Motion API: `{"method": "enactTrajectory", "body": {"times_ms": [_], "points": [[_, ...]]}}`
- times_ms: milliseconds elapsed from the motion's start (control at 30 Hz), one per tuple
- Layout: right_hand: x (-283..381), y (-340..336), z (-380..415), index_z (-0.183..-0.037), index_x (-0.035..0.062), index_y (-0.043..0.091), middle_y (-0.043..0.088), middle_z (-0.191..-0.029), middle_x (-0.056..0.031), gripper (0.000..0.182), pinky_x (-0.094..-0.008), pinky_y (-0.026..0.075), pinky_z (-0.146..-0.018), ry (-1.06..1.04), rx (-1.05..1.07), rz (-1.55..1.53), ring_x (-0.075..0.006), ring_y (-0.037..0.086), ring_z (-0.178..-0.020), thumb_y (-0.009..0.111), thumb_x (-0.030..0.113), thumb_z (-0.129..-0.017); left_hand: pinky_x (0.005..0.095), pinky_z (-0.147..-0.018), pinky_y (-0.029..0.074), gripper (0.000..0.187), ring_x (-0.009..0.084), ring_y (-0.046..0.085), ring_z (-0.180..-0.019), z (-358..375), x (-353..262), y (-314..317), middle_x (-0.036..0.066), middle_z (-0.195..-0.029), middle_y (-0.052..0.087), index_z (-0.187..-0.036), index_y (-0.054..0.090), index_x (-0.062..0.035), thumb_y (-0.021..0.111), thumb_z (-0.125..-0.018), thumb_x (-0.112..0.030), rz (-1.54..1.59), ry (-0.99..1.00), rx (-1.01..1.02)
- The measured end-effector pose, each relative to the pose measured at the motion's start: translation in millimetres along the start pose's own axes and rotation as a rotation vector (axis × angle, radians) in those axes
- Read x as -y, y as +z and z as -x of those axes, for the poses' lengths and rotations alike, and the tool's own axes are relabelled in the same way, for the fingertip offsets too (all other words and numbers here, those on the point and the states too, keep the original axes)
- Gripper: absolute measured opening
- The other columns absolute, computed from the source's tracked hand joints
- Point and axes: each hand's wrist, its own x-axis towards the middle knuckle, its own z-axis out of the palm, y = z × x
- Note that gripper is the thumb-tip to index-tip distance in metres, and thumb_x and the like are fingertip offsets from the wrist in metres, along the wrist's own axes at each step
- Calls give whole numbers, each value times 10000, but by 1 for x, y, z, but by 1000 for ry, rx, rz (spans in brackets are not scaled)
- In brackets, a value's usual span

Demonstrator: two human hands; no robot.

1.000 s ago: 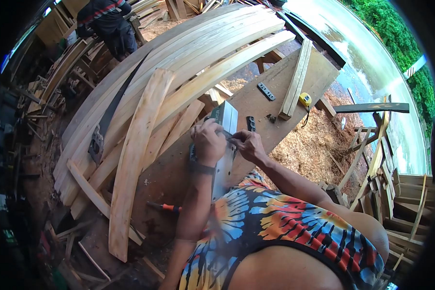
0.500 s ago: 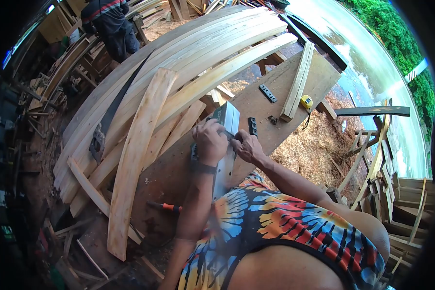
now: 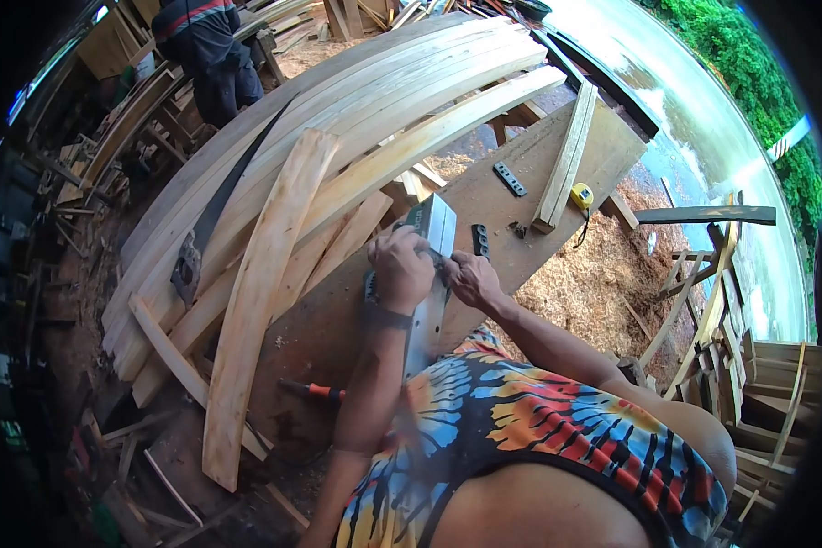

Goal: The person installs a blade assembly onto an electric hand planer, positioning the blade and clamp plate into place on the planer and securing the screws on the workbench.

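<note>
An electric planer (image 3: 417, 333) lies on the plank bench with its flat metal sole facing up, its near end against my shirt. My left hand (image 3: 402, 267), a dark band at its wrist, is closed over the planer's middle. Beside it, my right hand (image 3: 472, 279) is closed in a pinch at the tool's right edge, close to the left fingertips. Whatever sits between those right fingers is too small and covered to make out. Just right of the planer rests a black piece with round holes (image 3: 480, 240); a similar black strip (image 3: 510, 179) lies farther up.
A yellow tape measure (image 3: 581, 194) and a wooden batten (image 3: 566, 160) lie on the bench (image 3: 511, 228). An orange-handled screwdriver (image 3: 324, 392) is at left. Long boards (image 3: 384, 100) carry a handsaw (image 3: 219, 205). A person (image 3: 205, 55) stands far left. Shavings (image 3: 575, 283) cover the ground.
Both hands stay on the planer with only slight finger movement; the right fingers have shifted a little. The whole view has moved slightly.
</note>
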Motion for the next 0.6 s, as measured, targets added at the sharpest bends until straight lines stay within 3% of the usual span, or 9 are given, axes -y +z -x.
{"method": "enactTrajectory", "body": {"times_ms": [67,600], "points": [[5,0,0,-1080,39,659,717,-939,-239,459,-523,533,-814,116,-35,-39,-461,687,-924,532,460,-948,493,-1065,376,141,366,629,-1035,-1,1,0,127,-1140,726,-824,747,-77,631,-745,-88,-4,3,-7],[-18,18,-11,-984,41,672,707,-841,-248,439,-528,537,-764,-15,-109,49,-453,695,-852,539,460,-984,506,-1057,369,145,367,624,-1036,0,2,2,121,-1143,723,-830,744,-81,625,-747,-89,-4,-11,4]]}}
